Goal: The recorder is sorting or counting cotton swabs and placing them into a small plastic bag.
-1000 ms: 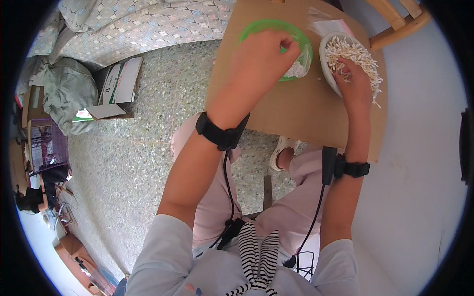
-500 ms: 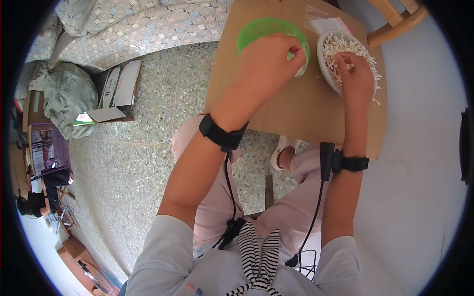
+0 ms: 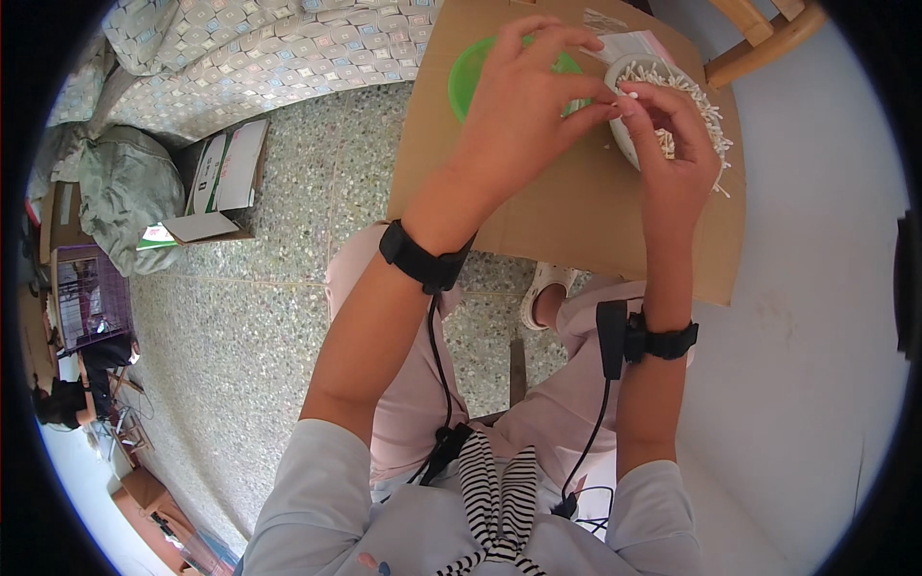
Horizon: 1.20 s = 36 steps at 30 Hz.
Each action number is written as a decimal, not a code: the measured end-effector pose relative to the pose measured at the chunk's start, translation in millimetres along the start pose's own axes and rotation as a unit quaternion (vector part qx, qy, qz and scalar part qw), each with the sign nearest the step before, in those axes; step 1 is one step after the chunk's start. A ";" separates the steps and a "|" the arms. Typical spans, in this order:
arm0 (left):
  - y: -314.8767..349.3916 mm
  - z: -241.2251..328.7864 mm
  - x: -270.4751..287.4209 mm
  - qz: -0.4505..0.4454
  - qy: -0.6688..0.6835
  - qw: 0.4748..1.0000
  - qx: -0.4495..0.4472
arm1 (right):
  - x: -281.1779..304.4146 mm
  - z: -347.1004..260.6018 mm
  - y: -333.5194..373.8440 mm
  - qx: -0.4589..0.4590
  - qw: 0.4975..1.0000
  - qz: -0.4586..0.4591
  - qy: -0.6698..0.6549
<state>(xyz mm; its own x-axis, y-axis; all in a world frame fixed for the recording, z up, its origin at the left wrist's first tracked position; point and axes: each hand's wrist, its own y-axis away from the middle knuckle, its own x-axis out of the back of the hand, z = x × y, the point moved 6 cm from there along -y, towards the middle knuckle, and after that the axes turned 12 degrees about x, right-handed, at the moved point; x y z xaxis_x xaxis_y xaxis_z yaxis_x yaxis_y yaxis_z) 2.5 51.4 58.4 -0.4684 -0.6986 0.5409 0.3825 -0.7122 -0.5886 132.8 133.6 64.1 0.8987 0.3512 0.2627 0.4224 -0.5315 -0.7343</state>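
Observation:
My left hand (image 3: pixel 523 110) and my right hand (image 3: pixel 680 144) meet over the cardboard. Thumb and forefinger of each are pinched around a cotton swab (image 3: pixel 632 94), whose white tip shows between them; the rest is mostly hidden. The other left fingers are raised and spread. Below my right hand stands a white bowl (image 3: pixel 624 144) heaped with cotton swabs (image 3: pixel 713 120), a few sticking out past its rim. Partly covered by my left hand, a green bowl (image 3: pixel 463 79) sits to the left; its contents are hidden.
The cardboard sheet (image 3: pixel 567 216) carries both bowls. A clear plastic bag (image 3: pixel 624 46) lies behind the white bowl. A wooden chair (image 3: pixel 754 48) stands at the far right, beside the wall. An opened carton (image 3: pixel 226 173) and a grey-green cloth bundle (image 3: pixel 130 187) are on the floor at left.
My right hand has come up out of the swab bowl with a cotton swab. My left hand has shifted up from the green bowl, and its fingertips now meet the right ones.

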 end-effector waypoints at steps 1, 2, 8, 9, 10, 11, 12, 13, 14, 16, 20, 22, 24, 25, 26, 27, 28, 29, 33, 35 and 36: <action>0.1 -0.9 -0.2 0.003 0.003 1.000 0.005 | -2.8 -5.8 -1.6 0.014 1.000 -0.021 -0.002; 0.1 -1.9 -0.3 0.005 0.006 1.000 0.009 | -6.2 -9.9 -2.5 0.027 0.999 -0.042 -0.004; -2.8 -2.5 -1.6 -0.018 0.019 1.000 0.005 | -10.9 -19.9 -3.3 0.053 0.996 -0.066 0.037; -5.5 -3.3 -0.2 -0.018 0.019 1.000 0.005 | -10.8 -20.3 -3.8 0.053 0.996 -0.065 0.036; -8.7 -4.5 1.6 -0.022 0.042 0.999 0.005 | -8.2 -19.9 -4.6 0.047 0.997 -0.043 0.045; -10.9 -5.6 4.0 -0.025 0.064 0.998 0.006 | -5.9 -19.3 -5.0 0.041 0.998 -0.020 0.053; -12.0 -2.0 7.9 -0.025 0.065 0.998 0.006 | -1.7 -15.8 -5.3 0.041 0.997 -0.020 0.055; -13.0 1.3 14.1 -0.033 0.055 0.997 0.031 | 8.8 -6.3 -5.5 0.006 0.998 0.006 0.054; -14.1 3.4 18.5 -0.041 0.044 0.997 0.056 | 18.5 2.7 -5.1 -0.028 0.998 0.033 0.054; -15.1 7.7 26.4 -0.032 0.031 0.997 0.058 | 22.3 12.5 -3.8 -0.048 0.998 0.012 0.029; -15.6 15.4 30.6 -0.019 0.028 0.998 0.058 | 18.0 23.2 1.4 -0.078 0.995 -0.055 -0.006; -15.2 13.9 29.6 -0.007 0.040 0.997 0.059 | 8.8 22.3 2.3 -0.065 0.993 -0.099 -0.015; -13.7 10.0 24.3 0.004 0.055 0.997 0.060 | -0.7 18.4 4.1 -0.053 0.988 -0.143 -0.021; -12.6 9.0 21.3 0.011 0.077 0.996 0.051 | -6.0 15.6 6.8 -0.061 0.986 -0.154 -0.025; -11.4 7.4 19.2 0.019 0.098 0.994 0.043 | -10.8 13.3 9.0 -0.068 0.983 -0.166 -0.030; -12.1 7.6 17.7 0.019 0.099 0.994 0.043 | -12.2 11.8 10.0 -0.069 0.983 -0.165 -0.029; -12.6 8.5 16.4 0.016 0.102 0.994 0.036 | -14.3 10.4 11.1 -0.066 0.983 -0.170 -0.036; -13.0 9.4 15.3 0.014 0.105 0.994 0.029 | -15.5 9.3 11.6 -0.063 0.982 -0.175 -0.042; -12.6 13.1 15.1 0.006 0.104 0.994 0.026 | -16.7 7.2 12.0 -0.050 0.981 -0.180 -0.044; -12.2 13.3 16.0 0.006 0.117 0.993 0.032 | -13.8 6.6 11.3 -0.042 0.987 -0.154 -0.020; -12.3 12.8 16.0 0.008 0.116 0.993 0.031 | -13.4 5.0 11.1 -0.040 0.987 -0.154 -0.020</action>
<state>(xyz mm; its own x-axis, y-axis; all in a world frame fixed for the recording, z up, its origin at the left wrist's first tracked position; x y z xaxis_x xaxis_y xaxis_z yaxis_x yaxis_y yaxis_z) 0.5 48.1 82.0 -0.6309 -0.6795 0.3745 0.4357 -0.7097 -0.5536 124.8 126.9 49.3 0.7208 0.5358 0.4396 0.6849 -0.4534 -0.5704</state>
